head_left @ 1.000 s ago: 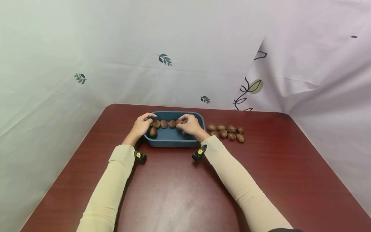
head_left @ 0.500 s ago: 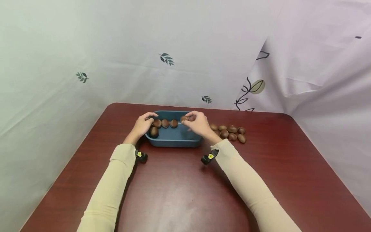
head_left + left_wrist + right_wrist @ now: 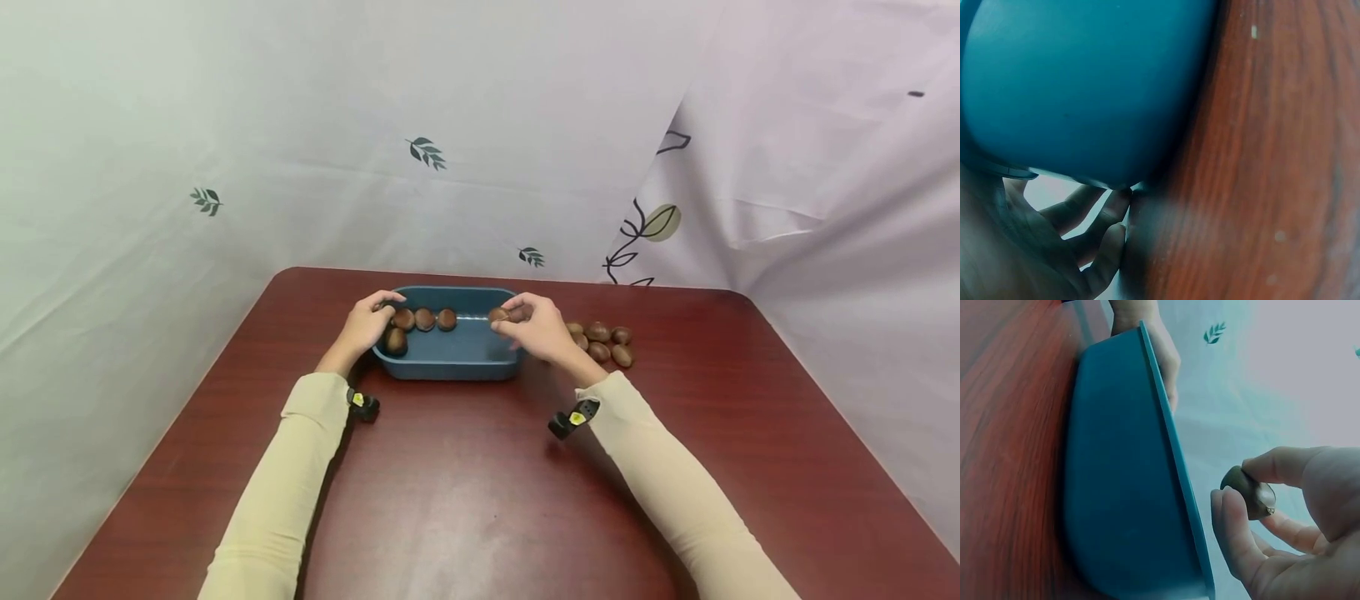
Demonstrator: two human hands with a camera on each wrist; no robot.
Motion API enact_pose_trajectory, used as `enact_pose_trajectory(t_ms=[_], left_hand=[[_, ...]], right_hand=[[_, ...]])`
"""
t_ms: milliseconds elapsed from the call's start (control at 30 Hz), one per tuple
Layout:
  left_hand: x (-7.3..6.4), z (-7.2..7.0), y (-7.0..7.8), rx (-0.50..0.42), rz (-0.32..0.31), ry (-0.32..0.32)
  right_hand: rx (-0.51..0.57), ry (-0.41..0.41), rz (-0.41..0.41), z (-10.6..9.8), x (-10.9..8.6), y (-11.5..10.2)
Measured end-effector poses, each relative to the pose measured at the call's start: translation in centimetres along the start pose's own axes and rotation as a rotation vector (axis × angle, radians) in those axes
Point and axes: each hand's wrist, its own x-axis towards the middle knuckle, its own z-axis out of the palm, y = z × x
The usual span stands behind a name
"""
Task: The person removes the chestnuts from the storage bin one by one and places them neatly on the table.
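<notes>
My left hand (image 3: 367, 323) grips the left end of a blue rectangular tray (image 3: 450, 372), its thumb over the rim. In the left wrist view, fingers (image 3: 1109, 209) lie against the tray's outer wall near the table. My right hand (image 3: 545, 330) pinches a brown chestnut (image 3: 1246, 490) between thumb and fingertips. That chestnut hangs above the tray's right end, higher than the rim in the right wrist view. Inside the tray, a short row of chestnuts (image 3: 425, 320) lies along the far wall, and another chestnut (image 3: 396, 341) sits in front of it at the left.
Several loose chestnuts (image 3: 597, 332) lie on the reddish-brown table (image 3: 465, 492) right of the tray, partly hidden behind my right hand. A pale cloth (image 3: 480, 208) with leaf prints hangs behind the table and along its sides.
My right hand has lifted the chestnut from the right end of the row and carried it rightward to the tray's right end. The left hand keeps its place on the tray.
</notes>
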Motion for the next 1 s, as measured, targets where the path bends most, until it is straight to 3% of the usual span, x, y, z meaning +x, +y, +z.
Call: enact_pose_trajectory(t_ms=[367, 567, 1000], left_hand=[[0.0, 0.0, 0.1, 0.008, 0.011, 0.006], [-0.1, -0.1, 0.0, 0.008, 0.001, -0.002], [0.0, 0.0, -0.2, 0.004, 0.012, 0.008]], right_hand=[[0.133, -0.016, 0.021, -2.4, -2.5, 1.4], [0.139, -0.039, 0.076, -3.4, -3.4, 1.9], [0.012, -0.014, 0.159, -4.8, -5.2, 4.7]])
